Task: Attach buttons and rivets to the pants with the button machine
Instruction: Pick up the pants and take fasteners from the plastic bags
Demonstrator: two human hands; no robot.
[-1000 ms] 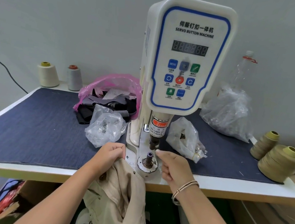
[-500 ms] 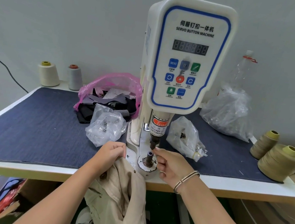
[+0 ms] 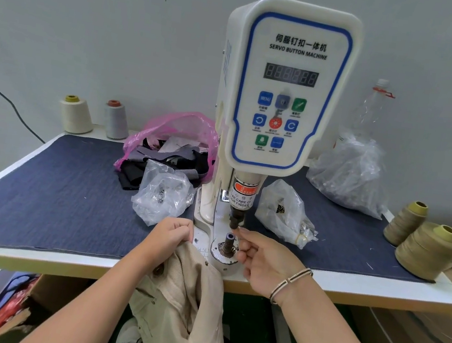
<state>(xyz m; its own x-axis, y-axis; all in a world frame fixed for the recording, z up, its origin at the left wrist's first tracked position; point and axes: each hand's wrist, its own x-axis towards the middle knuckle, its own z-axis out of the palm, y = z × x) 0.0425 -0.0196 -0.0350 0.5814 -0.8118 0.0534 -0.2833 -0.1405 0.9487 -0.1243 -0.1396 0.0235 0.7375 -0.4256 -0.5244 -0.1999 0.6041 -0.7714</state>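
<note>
Since the earlier frames the right hand (image 3: 264, 259) has risen from the table edge, its thumb and forefinger now pinched together at the dark punch tip of the button machine (image 3: 284, 92); what they pinch is too small to tell. The left hand (image 3: 171, 232) grips a bunched fold of the beige woven pants (image 3: 188, 305), which hang over the table's front edge beside the round metal die (image 3: 228, 244). Crinkled clear bags (image 3: 162, 194) of small metal parts flank the machine's white column.
</note>
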